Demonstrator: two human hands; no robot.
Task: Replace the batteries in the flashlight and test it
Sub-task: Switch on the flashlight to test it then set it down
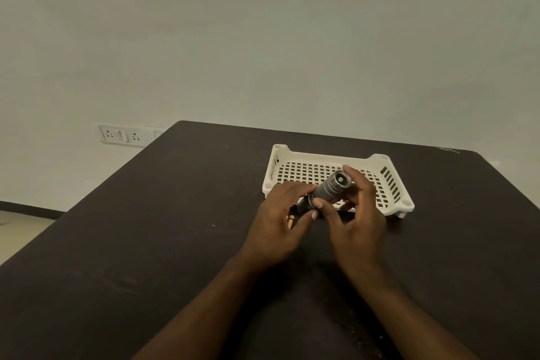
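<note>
**Head view: both hands on the flashlight**

Head camera looks down on a dark table (146,242) with a pale wall behind. Far left of the hands, on the wall, sits a white socket strip (122,135). Just left of the left hand's fingers, a small orange-tipped item (290,221) lies on the table, partly hidden; it may be a battery, but that cannot be told.

The left hand (277,225) curls its fingers and thumb round the rear part of the flashlight (328,190), gripping it. The flashlight is held in the air between the two hands, tilted, its lens end raised and pointing up and to the right, over the near edge of the tray.

The right hand (358,213) meets the flashlight at the head end, thumb and fingers curved round the ridged head, so both hands are close together and clamped on the same thing.

Behind and right of the hands stands a white perforated tray (391,184) on the table, its near rim partly covered by them.
</note>
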